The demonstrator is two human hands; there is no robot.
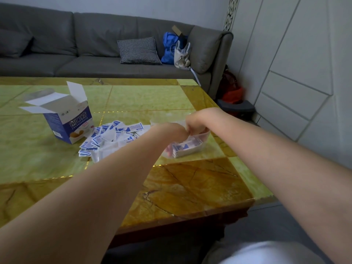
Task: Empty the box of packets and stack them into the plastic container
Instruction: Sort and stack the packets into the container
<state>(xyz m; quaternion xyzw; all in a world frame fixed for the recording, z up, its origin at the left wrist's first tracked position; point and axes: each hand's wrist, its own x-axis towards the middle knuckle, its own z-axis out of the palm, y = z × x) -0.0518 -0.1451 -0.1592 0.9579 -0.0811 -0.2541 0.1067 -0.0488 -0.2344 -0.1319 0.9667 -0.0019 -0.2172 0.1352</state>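
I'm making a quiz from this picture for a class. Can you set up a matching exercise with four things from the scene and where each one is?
Things:
1. open box
2. loose packets
3. plastic container
4. checked cushion

Places:
A. on the grey sofa
B. under both hands, holding a stack of packets
C. standing on the table at the left, flaps up
D. scattered on the table between the box and the container

Pairs: 1-C, 2-D, 3-B, 4-A
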